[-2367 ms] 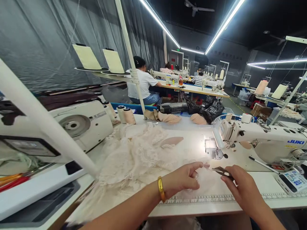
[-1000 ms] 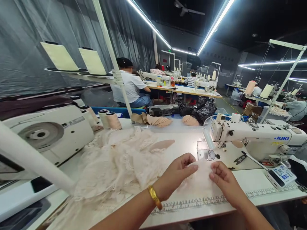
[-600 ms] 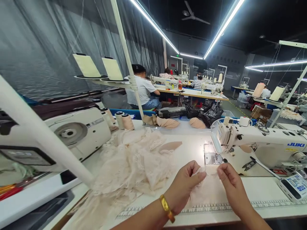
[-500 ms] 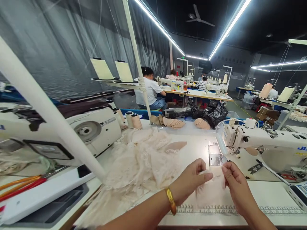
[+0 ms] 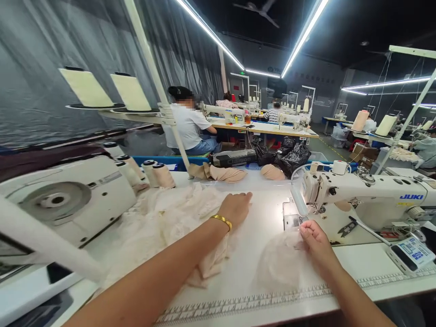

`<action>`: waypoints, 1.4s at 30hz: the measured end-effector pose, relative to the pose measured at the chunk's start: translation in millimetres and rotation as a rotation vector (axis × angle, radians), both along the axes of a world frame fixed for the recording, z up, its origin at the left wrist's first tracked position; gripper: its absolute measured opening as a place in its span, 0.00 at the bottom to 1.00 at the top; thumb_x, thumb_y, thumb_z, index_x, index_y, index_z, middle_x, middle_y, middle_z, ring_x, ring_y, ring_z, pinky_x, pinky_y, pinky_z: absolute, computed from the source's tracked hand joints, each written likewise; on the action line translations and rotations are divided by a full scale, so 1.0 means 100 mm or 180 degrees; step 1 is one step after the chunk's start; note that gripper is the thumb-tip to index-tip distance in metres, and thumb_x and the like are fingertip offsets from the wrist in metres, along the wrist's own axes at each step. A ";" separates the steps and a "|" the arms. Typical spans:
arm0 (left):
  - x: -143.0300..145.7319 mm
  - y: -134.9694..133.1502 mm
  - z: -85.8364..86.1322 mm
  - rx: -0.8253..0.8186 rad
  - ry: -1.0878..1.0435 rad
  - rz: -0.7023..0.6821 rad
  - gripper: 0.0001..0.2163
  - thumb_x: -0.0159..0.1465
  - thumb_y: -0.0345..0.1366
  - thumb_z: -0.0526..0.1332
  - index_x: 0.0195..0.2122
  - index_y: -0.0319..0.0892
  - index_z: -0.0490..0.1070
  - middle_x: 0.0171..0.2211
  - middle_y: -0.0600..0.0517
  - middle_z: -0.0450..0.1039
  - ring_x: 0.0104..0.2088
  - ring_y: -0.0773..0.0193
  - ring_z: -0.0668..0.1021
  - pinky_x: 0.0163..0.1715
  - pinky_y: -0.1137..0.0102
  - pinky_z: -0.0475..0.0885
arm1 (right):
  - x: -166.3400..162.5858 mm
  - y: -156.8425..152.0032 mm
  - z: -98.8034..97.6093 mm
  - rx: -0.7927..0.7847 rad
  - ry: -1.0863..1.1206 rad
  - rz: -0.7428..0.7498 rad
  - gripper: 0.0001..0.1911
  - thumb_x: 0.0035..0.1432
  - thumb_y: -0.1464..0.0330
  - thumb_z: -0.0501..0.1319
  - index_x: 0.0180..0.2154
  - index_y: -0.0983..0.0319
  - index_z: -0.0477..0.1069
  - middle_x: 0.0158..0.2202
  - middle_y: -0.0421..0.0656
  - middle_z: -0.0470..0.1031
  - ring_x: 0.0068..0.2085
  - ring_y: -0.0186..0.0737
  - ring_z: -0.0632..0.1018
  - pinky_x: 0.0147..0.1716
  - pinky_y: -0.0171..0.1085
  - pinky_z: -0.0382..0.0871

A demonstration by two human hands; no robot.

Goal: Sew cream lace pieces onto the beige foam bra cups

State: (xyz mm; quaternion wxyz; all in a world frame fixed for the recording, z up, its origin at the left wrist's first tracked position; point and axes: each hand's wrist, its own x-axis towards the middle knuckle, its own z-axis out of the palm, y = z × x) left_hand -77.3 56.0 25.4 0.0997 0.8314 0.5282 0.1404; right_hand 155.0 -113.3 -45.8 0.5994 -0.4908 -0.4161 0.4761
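My right hand point(image 5: 315, 238) pinches the upper edge of a sheer pale beige fabric piece point(image 5: 281, 261) between thumb and forefinger. The piece lies on the white table just in front of the needle plate point(image 5: 290, 221) of a JUKI sewing machine point(image 5: 371, 193). My left hand point(image 5: 235, 210), with a gold bangle point(image 5: 222, 222) at the wrist, is stretched out to the far side of the table. Its fingers are curled downward and together; anything under the fingertips is hidden. Beside it spreads a loose heap of cream lace fabric point(image 5: 170, 222).
Thread snips point(image 5: 348, 227) lie on the machine bed. A ruler tape point(image 5: 252, 302) runs along the front edge. Thread cones point(image 5: 163, 175) and beige moulded cups point(image 5: 228, 174) stand along the back. Another machine point(image 5: 64, 195) is at left. A person point(image 5: 189, 125) sits further off.
My left hand has let go of the sheer piece and moved away, left and toward the back. My right hand keeps its pinch. The view has turned a little to the right.
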 end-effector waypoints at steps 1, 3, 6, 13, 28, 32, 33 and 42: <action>0.03 -0.02 0.04 0.0035 -0.0119 -0.0049 0.04 0.66 0.32 0.58 0.37 0.39 0.72 0.36 0.45 0.76 0.42 0.49 0.77 0.51 0.53 0.68 | 0.00 0.00 0.00 0.0001 0.0039 -0.0028 0.25 0.57 0.44 0.68 0.38 0.59 0.69 0.26 0.34 0.69 0.27 0.34 0.71 0.29 0.34 0.62; 0.08 -0.10 0.14 0.0060 -0.0423 -0.0177 0.08 0.67 0.36 0.54 0.37 0.41 0.72 0.36 0.46 0.77 0.41 0.50 0.77 0.47 0.58 0.69 | -0.01 0.00 0.01 0.0006 0.0091 -0.0095 0.25 0.58 0.45 0.67 0.39 0.59 0.70 0.28 0.36 0.73 0.27 0.34 0.73 0.28 0.34 0.63; 0.18 -0.33 0.30 -0.0159 -0.0814 -0.0495 0.13 0.67 0.40 0.51 0.38 0.44 0.75 0.35 0.51 0.79 0.38 0.55 0.79 0.38 0.67 0.71 | -0.01 -0.05 0.04 0.0019 0.0139 -0.0146 0.26 0.59 0.44 0.66 0.41 0.60 0.70 0.32 0.39 0.77 0.26 0.34 0.74 0.31 0.36 0.67; 0.42 -0.89 0.45 -0.1163 -0.1263 -0.1878 0.08 0.56 0.35 0.62 0.33 0.46 0.82 0.33 0.52 0.82 0.36 0.56 0.80 0.35 0.70 0.68 | 0.00 -0.23 0.18 0.0240 -0.0367 -0.0204 0.26 0.66 0.42 0.57 0.45 0.58 0.71 0.37 0.42 0.77 0.32 0.40 0.77 0.40 0.42 0.73; 0.21 -1.33 0.49 -0.2311 -0.1910 -0.2441 0.34 0.49 0.35 0.74 0.59 0.49 0.69 0.51 0.49 0.76 0.56 0.49 0.75 0.58 0.58 0.68 | -0.18 -0.66 1.33 0.0502 -0.2794 0.1609 0.12 0.63 0.72 0.62 0.47 0.53 0.72 0.35 0.38 0.79 0.34 0.40 0.79 0.34 0.36 0.69; 0.27 -1.49 0.53 -0.3063 -0.2364 -0.3241 0.15 0.52 0.44 0.73 0.32 0.45 0.69 0.35 0.53 0.72 0.42 0.54 0.76 0.49 0.61 0.72 | -0.19 -0.68 1.71 0.0476 -0.2830 0.2152 0.15 0.63 0.72 0.64 0.50 0.51 0.75 0.37 0.38 0.80 0.35 0.40 0.79 0.35 0.36 0.72; 0.27 -1.50 0.53 -0.3146 -0.2400 -0.3305 0.16 0.53 0.47 0.72 0.30 0.45 0.68 0.36 0.52 0.72 0.42 0.54 0.76 0.49 0.61 0.72 | -0.19 -0.67 1.77 0.0487 -0.2805 0.2189 0.15 0.63 0.72 0.65 0.50 0.51 0.75 0.37 0.38 0.80 0.35 0.40 0.80 0.34 0.36 0.72; 0.10 -1.23 0.38 -0.2287 -0.2371 -0.2007 0.17 0.58 0.49 0.69 0.31 0.43 0.66 0.27 0.57 0.65 0.27 0.67 0.67 0.24 0.74 0.62 | -0.09 -0.50 1.71 0.1172 -0.3510 0.0777 0.09 0.65 0.70 0.62 0.45 0.53 0.76 0.31 0.39 0.80 0.30 0.41 0.78 0.28 0.36 0.67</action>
